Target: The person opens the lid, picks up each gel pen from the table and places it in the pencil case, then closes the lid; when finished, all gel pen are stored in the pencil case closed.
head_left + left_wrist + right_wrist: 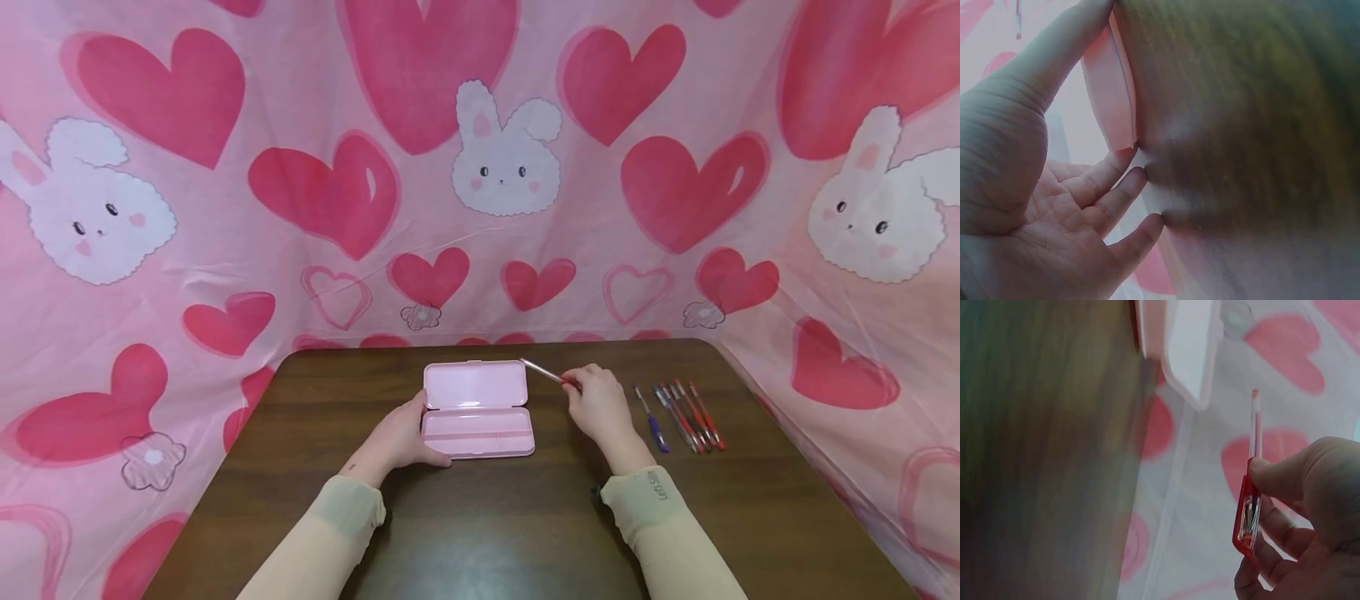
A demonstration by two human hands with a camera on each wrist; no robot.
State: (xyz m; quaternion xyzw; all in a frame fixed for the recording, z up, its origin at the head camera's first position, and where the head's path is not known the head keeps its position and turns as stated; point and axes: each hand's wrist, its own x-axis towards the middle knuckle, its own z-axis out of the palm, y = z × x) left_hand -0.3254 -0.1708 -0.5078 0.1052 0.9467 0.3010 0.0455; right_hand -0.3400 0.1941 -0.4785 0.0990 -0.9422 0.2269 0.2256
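A pink pencil case (pixel 477 433) lies on the table with its lid (pixel 476 385) raised at the back; no pens show inside. My left hand (pixel 399 435) holds the case by its left end, thumb along the front edge and fingertips down at the table behind, as the left wrist view shows. To the right of the case, my right hand (pixel 602 406) pinches a red gel pen (pixel 1256 431) between thumb and fingers. The pen's clear barrel points up and left, its tip close beside the lid's right corner in the head view.
On the right side of the dark wooden table (pixel 495 533) lie a blue pen (pixel 657 432) and several red pens (pixel 697 417) in a loose row. A pink curtain (pixel 480 250) with hearts and rabbits hangs round the table's back and sides.
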